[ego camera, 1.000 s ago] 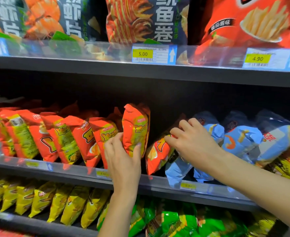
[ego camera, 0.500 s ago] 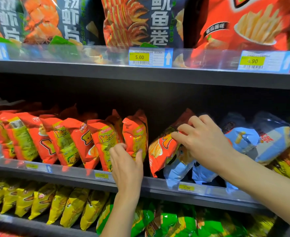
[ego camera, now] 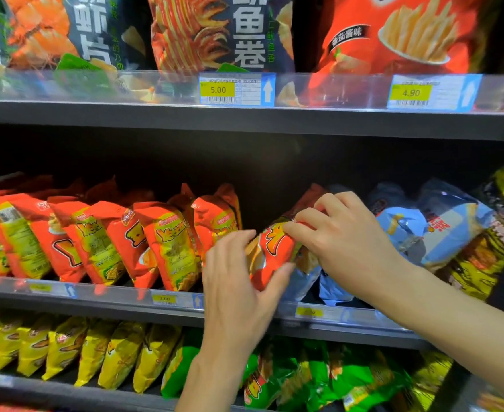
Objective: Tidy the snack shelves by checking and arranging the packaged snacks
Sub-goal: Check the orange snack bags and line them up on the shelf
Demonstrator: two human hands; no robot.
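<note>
On the middle shelf (ego camera: 120,301) a row of orange snack packets (ego camera: 167,242) stands leaning to the left. One stray orange packet (ego camera: 274,251) sits to their right, against the light blue packets (ego camera: 441,230). My left hand (ego camera: 239,278) grips this stray packet from its left and lower side, thumb under its bottom corner. My right hand (ego camera: 346,236) pinches its top edge from the right, fingers curled over the seam. A dark gap separates the stray packet from the orange row.
Large dark and red chip bags (ego camera: 227,34) fill the top shelf behind a clear rail with price tags (ego camera: 236,89). Yellow packets (ego camera: 96,352) and green packets (ego camera: 319,379) line the lower shelf. Yellow-black bags (ego camera: 488,248) stand at the far right.
My left hand has left the last packet of the orange row and moved right onto the stray orange packet. My right hand kept its hold on that packet's top.
</note>
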